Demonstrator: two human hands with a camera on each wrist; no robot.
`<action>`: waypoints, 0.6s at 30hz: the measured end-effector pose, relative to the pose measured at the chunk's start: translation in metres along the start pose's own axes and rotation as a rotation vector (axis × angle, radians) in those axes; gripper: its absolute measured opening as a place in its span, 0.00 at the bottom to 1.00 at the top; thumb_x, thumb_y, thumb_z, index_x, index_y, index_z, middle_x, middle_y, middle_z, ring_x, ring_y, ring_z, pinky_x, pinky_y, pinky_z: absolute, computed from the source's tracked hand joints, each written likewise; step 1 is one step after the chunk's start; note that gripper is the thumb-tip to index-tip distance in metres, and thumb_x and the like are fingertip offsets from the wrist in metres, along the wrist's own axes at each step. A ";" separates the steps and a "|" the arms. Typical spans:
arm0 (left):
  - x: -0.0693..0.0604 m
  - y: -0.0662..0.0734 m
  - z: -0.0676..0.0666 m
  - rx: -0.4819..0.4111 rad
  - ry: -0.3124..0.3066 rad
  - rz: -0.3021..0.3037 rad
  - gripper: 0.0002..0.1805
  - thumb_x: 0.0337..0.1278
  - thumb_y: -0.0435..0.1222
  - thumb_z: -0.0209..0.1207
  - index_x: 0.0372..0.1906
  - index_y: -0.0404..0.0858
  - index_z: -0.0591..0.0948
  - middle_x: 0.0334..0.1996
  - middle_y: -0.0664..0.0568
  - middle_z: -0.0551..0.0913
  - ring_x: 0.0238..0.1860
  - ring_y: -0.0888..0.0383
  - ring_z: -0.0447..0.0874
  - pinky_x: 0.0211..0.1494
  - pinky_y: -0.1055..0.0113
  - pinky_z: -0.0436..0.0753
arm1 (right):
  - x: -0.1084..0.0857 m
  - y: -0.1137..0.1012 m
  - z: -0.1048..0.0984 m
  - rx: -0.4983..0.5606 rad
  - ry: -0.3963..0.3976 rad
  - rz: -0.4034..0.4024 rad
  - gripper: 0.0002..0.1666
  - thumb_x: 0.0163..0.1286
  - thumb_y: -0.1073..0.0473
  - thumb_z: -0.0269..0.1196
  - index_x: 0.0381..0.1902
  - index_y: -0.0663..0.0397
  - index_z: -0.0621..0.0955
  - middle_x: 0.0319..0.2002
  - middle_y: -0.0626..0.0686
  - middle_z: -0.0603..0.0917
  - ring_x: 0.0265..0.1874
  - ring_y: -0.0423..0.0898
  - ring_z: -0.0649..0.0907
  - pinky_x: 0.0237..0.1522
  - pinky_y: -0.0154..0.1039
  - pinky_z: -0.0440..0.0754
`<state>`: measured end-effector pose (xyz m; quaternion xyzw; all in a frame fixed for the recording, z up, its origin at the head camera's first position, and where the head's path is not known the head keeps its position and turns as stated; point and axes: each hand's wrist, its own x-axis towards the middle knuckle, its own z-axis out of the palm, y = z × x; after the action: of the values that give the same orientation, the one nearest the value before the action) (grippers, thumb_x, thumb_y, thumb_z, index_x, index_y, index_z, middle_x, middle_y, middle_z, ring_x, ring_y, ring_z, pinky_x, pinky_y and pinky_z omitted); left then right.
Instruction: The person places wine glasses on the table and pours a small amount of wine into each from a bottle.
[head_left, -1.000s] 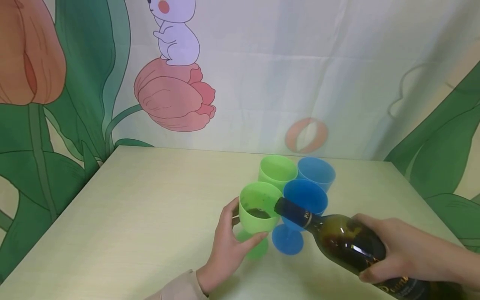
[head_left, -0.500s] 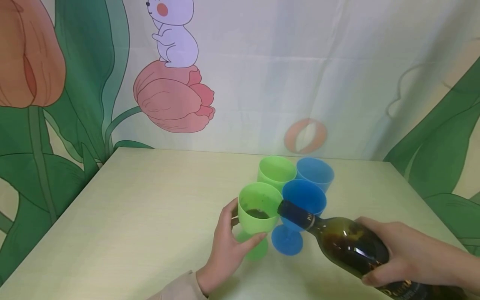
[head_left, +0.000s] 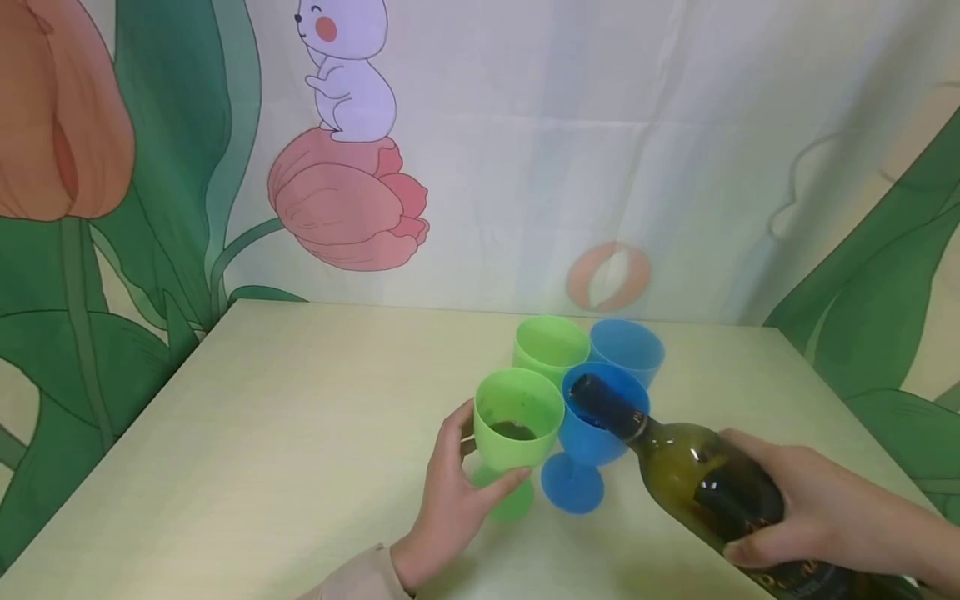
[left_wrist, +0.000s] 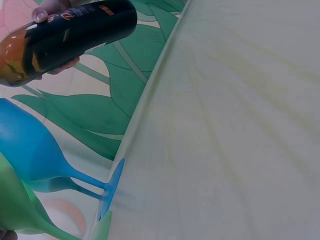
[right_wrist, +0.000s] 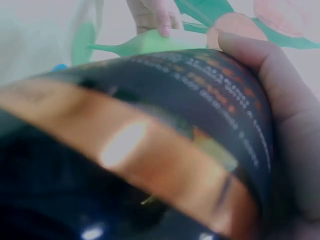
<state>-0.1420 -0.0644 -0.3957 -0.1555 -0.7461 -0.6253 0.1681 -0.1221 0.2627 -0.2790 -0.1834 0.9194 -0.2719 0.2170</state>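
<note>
My left hand (head_left: 453, 500) grips the front green goblet (head_left: 510, 454) around its bowl. Dark liquid (head_left: 513, 430) lies in the bottom of that goblet. In my right hand (head_left: 825, 496) is a wine bottle (head_left: 690, 467) with a dark label, tilted with its neck to the left and higher than its base. The bottle's mouth is over the front blue goblet (head_left: 592, 446), which stands upright against the green one; whether liquid flows into it cannot be told. The right wrist view shows the bottle's label (right_wrist: 190, 100) close up, with the thumb (right_wrist: 260, 55) over it.
Behind the front pair stand another green goblet (head_left: 551, 342) and a lighter blue goblet (head_left: 630, 346), close together. All are on a pale tabletop (head_left: 300, 433). A printed curtain (head_left: 495, 167) with tulips hangs along the table's back edge.
The bottle's neck has shifted right, from beside the front green goblet's rim to over the front blue goblet. My left hand keeps its hold on the green goblet.
</note>
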 end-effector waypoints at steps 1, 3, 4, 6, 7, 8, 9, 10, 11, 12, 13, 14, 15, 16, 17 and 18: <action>0.000 0.000 0.000 0.001 0.000 -0.001 0.46 0.43 0.38 0.73 0.69 0.46 0.62 0.62 0.53 0.71 0.61 0.56 0.71 0.60 0.60 0.77 | 0.001 0.002 0.000 0.012 0.009 -0.009 0.42 0.53 0.54 0.69 0.63 0.57 0.64 0.37 0.49 0.82 0.30 0.35 0.79 0.25 0.34 0.79; 0.001 0.000 -0.001 0.004 0.003 0.002 0.46 0.43 0.38 0.73 0.69 0.46 0.62 0.62 0.53 0.72 0.61 0.56 0.71 0.60 0.62 0.77 | 0.002 0.005 -0.001 0.020 0.035 -0.026 0.44 0.54 0.55 0.69 0.65 0.57 0.62 0.38 0.50 0.83 0.31 0.35 0.80 0.26 0.34 0.79; 0.001 -0.001 -0.001 0.005 0.003 0.005 0.46 0.43 0.38 0.73 0.69 0.46 0.62 0.62 0.53 0.72 0.61 0.56 0.71 0.60 0.62 0.77 | 0.002 0.007 -0.001 0.021 0.050 -0.035 0.44 0.54 0.55 0.69 0.66 0.57 0.62 0.39 0.50 0.83 0.31 0.35 0.80 0.27 0.34 0.79; 0.001 -0.001 -0.001 0.005 0.003 0.008 0.46 0.43 0.38 0.73 0.69 0.47 0.62 0.62 0.54 0.72 0.61 0.56 0.71 0.60 0.61 0.77 | 0.003 0.010 -0.002 0.001 0.087 -0.045 0.45 0.55 0.55 0.69 0.67 0.56 0.61 0.40 0.49 0.84 0.32 0.34 0.80 0.27 0.34 0.78; 0.001 -0.002 0.000 0.003 0.003 0.008 0.46 0.43 0.38 0.73 0.69 0.47 0.62 0.62 0.54 0.72 0.61 0.56 0.71 0.60 0.61 0.77 | 0.003 0.012 -0.002 -0.013 0.109 -0.047 0.46 0.55 0.55 0.69 0.68 0.56 0.60 0.41 0.48 0.84 0.32 0.33 0.80 0.28 0.34 0.78; 0.001 -0.002 0.000 0.002 0.003 0.009 0.46 0.43 0.38 0.73 0.69 0.47 0.62 0.62 0.54 0.72 0.61 0.56 0.71 0.60 0.60 0.77 | 0.003 0.013 -0.002 -0.026 0.131 -0.050 0.47 0.55 0.54 0.69 0.68 0.55 0.60 0.41 0.48 0.84 0.33 0.33 0.80 0.29 0.33 0.78; 0.001 -0.002 0.000 0.000 0.003 0.008 0.46 0.43 0.38 0.73 0.69 0.47 0.62 0.62 0.54 0.72 0.61 0.56 0.71 0.61 0.60 0.77 | 0.004 0.014 -0.002 -0.030 0.149 -0.054 0.48 0.54 0.55 0.70 0.69 0.56 0.60 0.42 0.49 0.84 0.34 0.33 0.81 0.29 0.35 0.78; 0.001 -0.002 0.000 -0.002 0.003 0.006 0.46 0.43 0.38 0.73 0.69 0.47 0.62 0.62 0.54 0.71 0.61 0.56 0.71 0.61 0.60 0.77 | 0.004 0.014 -0.003 -0.028 0.165 -0.051 0.48 0.54 0.55 0.70 0.69 0.55 0.60 0.43 0.49 0.84 0.34 0.33 0.81 0.30 0.35 0.78; 0.001 -0.002 0.000 -0.005 0.001 0.002 0.46 0.43 0.38 0.73 0.69 0.47 0.62 0.62 0.54 0.71 0.62 0.56 0.71 0.61 0.59 0.77 | 0.004 0.015 -0.004 -0.028 0.183 -0.046 0.47 0.54 0.55 0.70 0.68 0.55 0.60 0.43 0.50 0.84 0.34 0.33 0.81 0.30 0.35 0.78; 0.001 -0.002 0.000 -0.005 0.000 -0.002 0.46 0.43 0.38 0.73 0.69 0.47 0.62 0.62 0.54 0.71 0.61 0.56 0.71 0.61 0.59 0.77 | 0.005 0.015 -0.004 -0.025 0.198 -0.043 0.47 0.54 0.55 0.70 0.68 0.56 0.60 0.44 0.51 0.84 0.34 0.33 0.81 0.30 0.36 0.79; 0.001 -0.002 -0.001 -0.005 0.000 -0.007 0.46 0.42 0.38 0.73 0.69 0.47 0.62 0.63 0.54 0.71 0.61 0.56 0.71 0.61 0.60 0.77 | 0.005 0.015 -0.004 -0.021 0.215 -0.039 0.47 0.54 0.56 0.70 0.68 0.56 0.60 0.44 0.52 0.84 0.34 0.34 0.81 0.30 0.37 0.79; 0.001 -0.002 -0.001 -0.004 0.000 -0.011 0.47 0.42 0.39 0.73 0.69 0.47 0.62 0.62 0.54 0.71 0.61 0.56 0.71 0.61 0.60 0.77 | 0.005 0.015 -0.005 -0.008 0.225 -0.030 0.47 0.55 0.56 0.70 0.68 0.56 0.60 0.45 0.53 0.84 0.34 0.34 0.82 0.30 0.37 0.79; 0.001 -0.002 -0.001 -0.004 -0.001 -0.014 0.47 0.42 0.38 0.73 0.69 0.47 0.62 0.63 0.54 0.71 0.61 0.56 0.71 0.61 0.61 0.77 | 0.006 0.015 -0.005 0.002 0.233 -0.024 0.46 0.56 0.56 0.69 0.68 0.57 0.59 0.45 0.54 0.83 0.34 0.35 0.82 0.30 0.38 0.80; 0.001 -0.002 -0.001 -0.005 -0.001 -0.018 0.47 0.42 0.38 0.73 0.69 0.47 0.62 0.63 0.54 0.71 0.61 0.56 0.71 0.61 0.61 0.77 | 0.007 0.015 -0.006 0.009 0.244 -0.018 0.46 0.56 0.56 0.69 0.68 0.57 0.59 0.46 0.55 0.83 0.34 0.35 0.82 0.30 0.38 0.80; 0.001 -0.002 -0.001 -0.005 -0.002 -0.021 0.47 0.42 0.39 0.73 0.69 0.47 0.62 0.63 0.55 0.71 0.61 0.56 0.71 0.61 0.62 0.77 | 0.007 0.015 -0.006 0.013 0.255 -0.015 0.45 0.57 0.57 0.69 0.68 0.58 0.59 0.46 0.56 0.83 0.34 0.36 0.82 0.30 0.38 0.80; 0.001 -0.002 -0.001 -0.005 -0.002 -0.022 0.47 0.42 0.39 0.73 0.69 0.47 0.62 0.63 0.55 0.71 0.61 0.56 0.71 0.61 0.62 0.76 | 0.008 0.015 -0.006 0.019 0.269 -0.019 0.45 0.57 0.57 0.68 0.68 0.59 0.59 0.47 0.57 0.83 0.34 0.36 0.82 0.30 0.39 0.80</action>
<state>-0.1436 -0.0657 -0.3970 -0.1482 -0.7463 -0.6289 0.1600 -0.1352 0.2739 -0.2855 -0.1517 0.9359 -0.3048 0.0908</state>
